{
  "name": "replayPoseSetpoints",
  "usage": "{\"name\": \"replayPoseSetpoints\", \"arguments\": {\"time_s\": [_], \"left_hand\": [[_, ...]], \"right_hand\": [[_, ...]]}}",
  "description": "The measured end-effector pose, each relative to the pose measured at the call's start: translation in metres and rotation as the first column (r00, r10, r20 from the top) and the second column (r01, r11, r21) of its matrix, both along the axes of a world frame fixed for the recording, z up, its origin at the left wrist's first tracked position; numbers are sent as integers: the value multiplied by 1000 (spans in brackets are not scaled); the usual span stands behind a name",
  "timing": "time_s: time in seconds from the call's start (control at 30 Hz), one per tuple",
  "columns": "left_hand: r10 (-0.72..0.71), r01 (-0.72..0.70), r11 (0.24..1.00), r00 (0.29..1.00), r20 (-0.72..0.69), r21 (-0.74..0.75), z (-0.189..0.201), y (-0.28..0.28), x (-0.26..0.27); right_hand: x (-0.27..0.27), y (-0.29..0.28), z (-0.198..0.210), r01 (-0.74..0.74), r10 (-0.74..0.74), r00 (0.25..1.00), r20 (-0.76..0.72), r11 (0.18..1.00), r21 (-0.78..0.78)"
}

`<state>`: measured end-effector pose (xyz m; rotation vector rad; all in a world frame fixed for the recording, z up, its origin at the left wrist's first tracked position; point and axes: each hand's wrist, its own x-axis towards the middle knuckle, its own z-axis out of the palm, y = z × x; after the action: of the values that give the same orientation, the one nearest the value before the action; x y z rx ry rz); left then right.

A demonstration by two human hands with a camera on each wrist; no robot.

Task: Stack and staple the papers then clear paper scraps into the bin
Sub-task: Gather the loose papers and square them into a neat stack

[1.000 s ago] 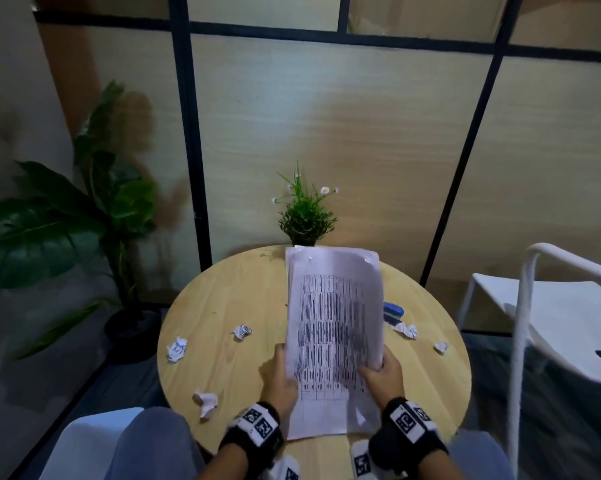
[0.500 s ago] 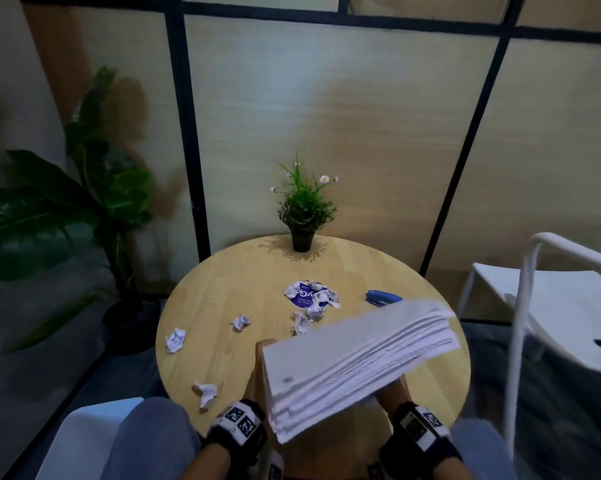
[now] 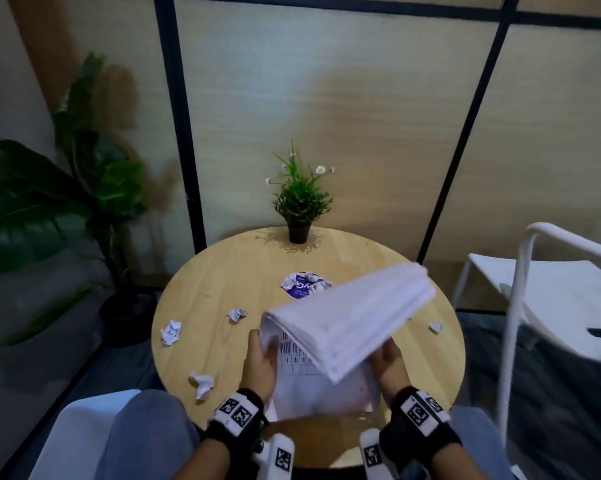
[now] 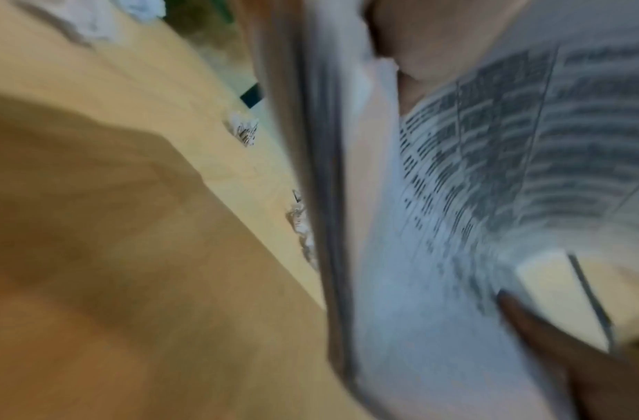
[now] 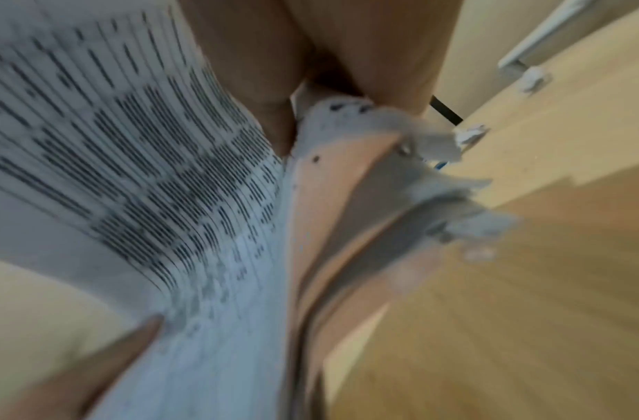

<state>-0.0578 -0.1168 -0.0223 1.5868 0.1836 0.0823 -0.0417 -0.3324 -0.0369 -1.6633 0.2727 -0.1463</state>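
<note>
The stack of papers (image 3: 347,320) is hanging above the near part of the round wooden table (image 3: 223,271), folded over itself, with the left hand (image 3: 262,365) and right hand (image 3: 391,367) grasping its near sides. Crumpled scraps (image 3: 170,332) are lying scattered on the table, and a small potted plant (image 3: 301,202) is standing at the far edge before a panelled wall. Both wrist views are blurring heavily. A white chair (image 3: 541,289) is crowding the right side.

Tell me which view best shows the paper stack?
Head view: the whole paper stack shows, tilted above the table, held by left hand and right hand. Both wrist views show only blurred printed sheets close up.
</note>
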Motion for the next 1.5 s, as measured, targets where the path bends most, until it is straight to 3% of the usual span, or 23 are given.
{"name": "replayPoseSetpoints", "arguments": {"time_s": [0.07, 0.17, 0.23, 0.37, 0.5, 0.57, 0.63, 0.77, 0.87, 1.0, 1.13, 1.27, 1.37, 1.5], "left_hand": [[-6, 15, 995, 997, -82, 104, -28, 6, 11], [-172, 228, 933, 961, -215, 277, -50, 5, 10], [-173, 243, 909, 959, -225, 338, -69, 6, 8], [-57, 110, 958, 978, -202, 266, -74, 12, 7], [-21, 38, 985, 995, -101, 171, -65, 12, 9], [-75, 87, 985, 994, -83, 149, -66, 9, 10], [-124, 138, 965, 989, -78, 222, -63, 0, 8], [-53, 43, 980, 997, 50, 195, -44, 9, 16], [-82, 60, 986, 986, 142, 154, -28, 22, 19], [-99, 85, 990, 988, 122, 116, -16, 5, 20], [-41, 30, 997, 985, 165, 73, -6, 12, 25], [-123, 123, 992, 992, -7, -7, -26, 4, 16], [-55, 55, 997, 999, 2, -56, -23, -2, 14], [-34, 36, 999, 996, -87, 21, -34, 8, 13]], "right_hand": [[-3, 6, 2, 24, -25, 1000, 13, 996, 90], [-5, 6, -14, -63, 49, 994, -102, 988, -144], [-7, 2, -28, -142, 89, 973, -213, 959, -246], [-10, -1, -36, -33, -8, 946, -324, 992, -123], [-11, -2, -31, 20, -5, 963, -269, 998, 53], [-10, 4, -22, -30, 34, 967, -252, 999, 19], [-10, 15, -19, -118, 107, 965, -241, 992, -32], [-5, 11, -11, -108, 104, 984, -141, 994, -17], [0, -1, -3, -143, 144, 988, -60, 989, 22], [3, 18, 10, -117, 117, 993, -9, 993, -1], [2, 8, 16, -19, 16, 1000, 26, 994, 110], [-8, 13, -1, -76, 76, 997, 13, 997, -24], [-8, 19, 2, -23, 21, 998, 67, 999, 31], [-15, 9, -7, -34, 62, 990, -125, 977, 212]]}}
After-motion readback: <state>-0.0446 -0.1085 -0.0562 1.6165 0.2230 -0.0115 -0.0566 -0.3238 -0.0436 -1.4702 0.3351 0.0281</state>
